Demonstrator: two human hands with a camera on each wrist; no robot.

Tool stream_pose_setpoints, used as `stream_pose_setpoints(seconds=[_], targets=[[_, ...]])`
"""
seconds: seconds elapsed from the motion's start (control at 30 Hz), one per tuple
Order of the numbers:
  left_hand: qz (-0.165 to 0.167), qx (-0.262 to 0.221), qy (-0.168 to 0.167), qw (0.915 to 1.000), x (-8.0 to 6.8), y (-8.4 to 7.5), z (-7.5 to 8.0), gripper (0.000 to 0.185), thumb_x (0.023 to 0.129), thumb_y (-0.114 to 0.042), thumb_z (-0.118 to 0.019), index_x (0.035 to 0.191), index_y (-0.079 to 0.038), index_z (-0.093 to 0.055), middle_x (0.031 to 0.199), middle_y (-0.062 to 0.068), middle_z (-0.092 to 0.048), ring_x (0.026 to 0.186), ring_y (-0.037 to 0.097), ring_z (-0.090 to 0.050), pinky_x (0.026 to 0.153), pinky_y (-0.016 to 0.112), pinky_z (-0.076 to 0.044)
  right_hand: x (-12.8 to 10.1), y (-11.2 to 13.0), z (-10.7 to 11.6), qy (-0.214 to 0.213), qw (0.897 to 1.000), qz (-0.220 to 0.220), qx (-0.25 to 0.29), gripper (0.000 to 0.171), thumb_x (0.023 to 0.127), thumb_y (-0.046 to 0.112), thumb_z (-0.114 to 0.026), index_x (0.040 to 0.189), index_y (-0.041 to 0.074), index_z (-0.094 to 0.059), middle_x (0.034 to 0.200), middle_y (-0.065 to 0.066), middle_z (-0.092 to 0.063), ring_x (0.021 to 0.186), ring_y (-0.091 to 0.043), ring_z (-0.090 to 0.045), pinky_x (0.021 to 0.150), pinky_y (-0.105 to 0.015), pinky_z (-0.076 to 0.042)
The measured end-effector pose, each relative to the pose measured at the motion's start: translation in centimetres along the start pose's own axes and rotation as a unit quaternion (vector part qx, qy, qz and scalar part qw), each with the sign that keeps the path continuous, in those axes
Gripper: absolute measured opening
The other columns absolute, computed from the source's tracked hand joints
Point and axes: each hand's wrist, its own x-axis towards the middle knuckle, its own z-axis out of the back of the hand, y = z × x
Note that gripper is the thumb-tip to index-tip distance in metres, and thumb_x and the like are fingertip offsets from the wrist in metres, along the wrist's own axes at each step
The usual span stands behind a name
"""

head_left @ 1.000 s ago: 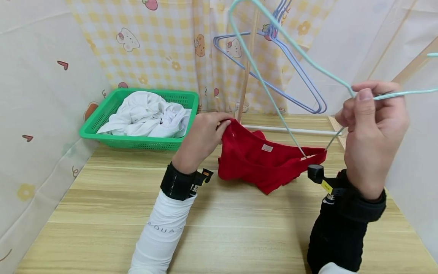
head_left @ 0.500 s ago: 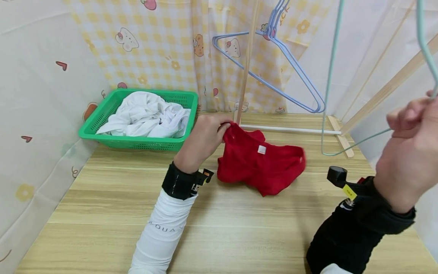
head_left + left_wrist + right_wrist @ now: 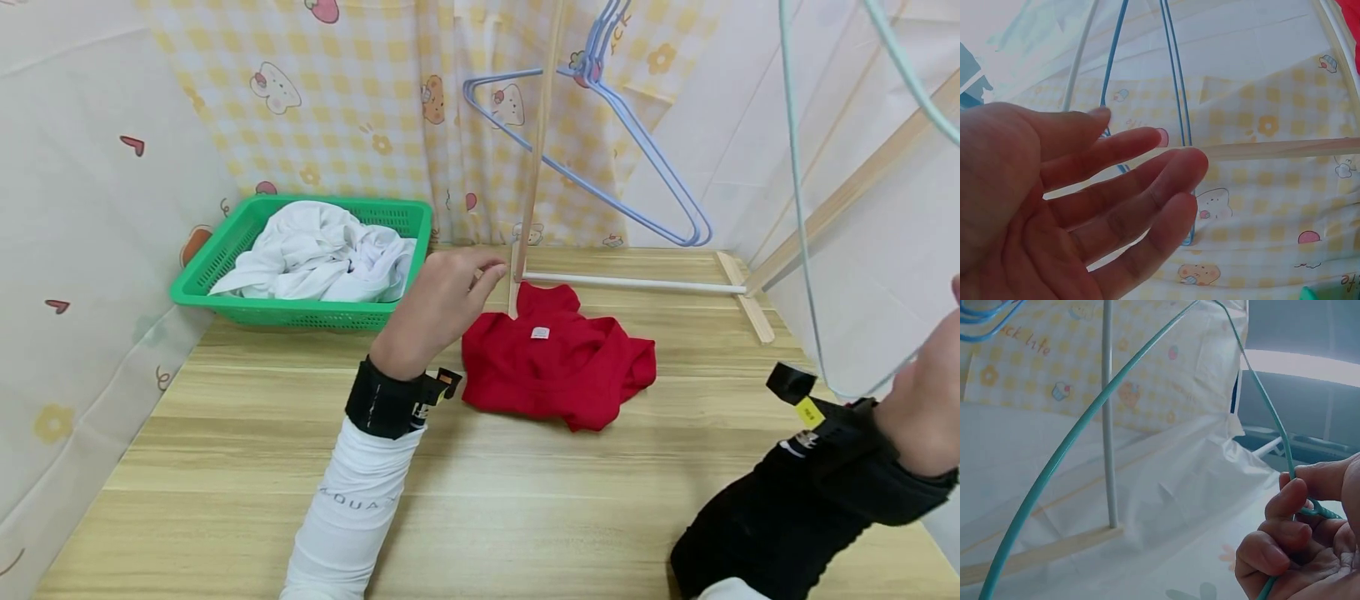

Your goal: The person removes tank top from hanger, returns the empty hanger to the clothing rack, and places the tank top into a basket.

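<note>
A red garment (image 3: 555, 367) with a white neck label lies crumpled on the wooden table. My left hand (image 3: 446, 304) hovers just beyond its upper left side, holding nothing; in the left wrist view the fingers (image 3: 1141, 219) are loosely bent with gaps between them. At the right edge, my right hand (image 3: 926, 400) is partly cut off. The right wrist view shows this hand (image 3: 1310, 531) gripping a mint-green wire hanger (image 3: 1079, 428) near its twisted neck, fingers curled round the wire. The hanger (image 3: 797, 167) is apart from the garment.
A green basket (image 3: 300, 312) with white cloth (image 3: 322, 250) stands at the back left. Blue hangers (image 3: 622, 212) hang behind the rack's wooden post (image 3: 538, 142). The rack's white lower bar (image 3: 637, 283) crosses behind the garment, ending at a wooden foot (image 3: 745, 296).
The green hanger has come out of the red garment and moved right with my right hand. My left hand has let go of the garment, which has dropped onto the table.
</note>
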Motion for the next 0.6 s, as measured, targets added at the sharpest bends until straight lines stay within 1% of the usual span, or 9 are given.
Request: stream_pose_setpoints(seconds=[0.03,0.07,0.13,0.2,0.27,0.33,0.4,0.5,0.6], targets=[[-0.002,0.000,0.002,1.0000,0.0,0.0,0.1,0.024,0.112,-0.018,-0.061,0.117,-0.005,-0.080,0.097,0.009,-0.074,0.084,0.022,-0.063,0.075,0.033,-0.052,0.1,0.2,0.0,0.000,0.998,-0.007,-0.059,0.033,0.118,0.016,-0.046,0.149,0.016,-0.059,0.134,0.010,-0.063,0.119,-0.003,-0.052,0.113,-0.012,-0.035],[-0.005,0.001,0.003,1.0000,-0.1,0.0,0.1,0.025,0.113,-0.020,-0.059,0.114,-0.005,-0.080,0.093,0.009,-0.072,0.083,0.023,-0.062,0.075,0.034,-0.052,0.2,0.3,-0.1,-0.015,0.991,0.013,-0.130,0.034,0.118,0.020,-0.047,0.149,0.017,-0.059,0.130,0.016,-0.063,0.116,0.002,-0.050,0.111,-0.013,-0.034],[-0.007,0.002,0.006,1.0000,-0.2,0.0,0.3,0.028,0.115,-0.022,-0.056,0.113,-0.006,-0.079,0.092,0.009,-0.070,0.086,0.022,-0.063,0.080,0.035,-0.054,0.3,0.7,-0.2,-0.031,0.967,0.015,-0.253,0.029,0.116,0.032,-0.049,0.142,0.030,-0.063,0.117,0.029,-0.059,0.106,0.009,-0.047,0.106,-0.013,-0.033],[-0.004,0.001,0.011,0.9999,-0.3,-0.1,0.5,0.032,0.116,-0.024,-0.053,0.115,-0.006,-0.079,0.096,0.009,-0.072,0.091,0.023,-0.065,0.086,0.037,-0.056,0.3,1.0,-0.6,-0.014,0.958,0.027,-0.285,0.027,0.115,0.038,-0.049,0.136,0.035,-0.066,0.104,0.032,-0.052,0.098,0.010,-0.044,0.103,-0.014,-0.034],[0.003,0.000,0.015,0.9999,-0.4,-0.2,0.7,0.034,0.116,-0.026,-0.052,0.121,-0.006,-0.079,0.104,0.008,-0.074,0.097,0.022,-0.067,0.093,0.039,-0.058,0.3,1.2,-1.0,0.008,0.954,0.023,-0.298,0.023,0.114,0.043,-0.050,0.129,0.040,-0.067,0.100,0.033,-0.051,0.098,0.009,-0.042,0.101,-0.015,-0.032],[0.010,-0.002,0.019,0.9998,-0.5,-0.2,0.9,0.037,0.117,-0.029,-0.050,0.122,-0.007,-0.078,0.106,0.008,-0.074,0.100,0.023,-0.067,0.095,0.040,-0.058,0.2,1.3,-1.4,0.033,0.959,0.019,-0.281,0.020,0.112,0.043,-0.055,0.127,0.040,-0.068,0.100,0.030,-0.053,0.098,0.006,-0.043,0.099,-0.016,-0.031],[0.015,-0.001,0.022,0.9996,-0.6,-0.2,1.1,0.038,0.118,-0.031,-0.047,0.120,-0.007,-0.078,0.103,0.008,-0.072,0.099,0.023,-0.066,0.094,0.041,-0.057,-0.1,1.0,-2.0,0.057,0.962,0.038,-0.263,0.015,0.112,0.036,-0.058,0.122,0.036,-0.069,0.099,0.027,-0.055,0.096,0.004,-0.045,0.097,-0.016,-0.033],[0.024,0.003,0.025,0.9994,-0.7,-0.2,1.4,0.041,0.118,-0.033,-0.045,0.120,-0.008,-0.077,0.101,0.008,-0.070,0.099,0.024,-0.065,0.092,0.043,-0.056,-0.6,0.4,-2.8,0.094,0.965,0.072,-0.234,0.014,0.111,0.023,-0.059,0.114,0.033,-0.068,0.098,0.021,-0.060,0.091,0.002,-0.051,0.085,-0.013,-0.037],[0.031,0.009,0.024,0.9992,-0.8,-0.1,1.7,0.043,0.118,-0.035,-0.045,0.130,-0.008,-0.076,0.113,0.009,-0.075,0.107,0.024,-0.069,0.098,0.045,-0.057,-1.0,0.1,-3.8,0.129,0.958,0.089,-0.240,0.021,0.111,0.016,-0.055,0.108,0.034,-0.065,0.094,0.021,-0.059,0.086,0.003,-0.053,0.080,-0.012,-0.039]])
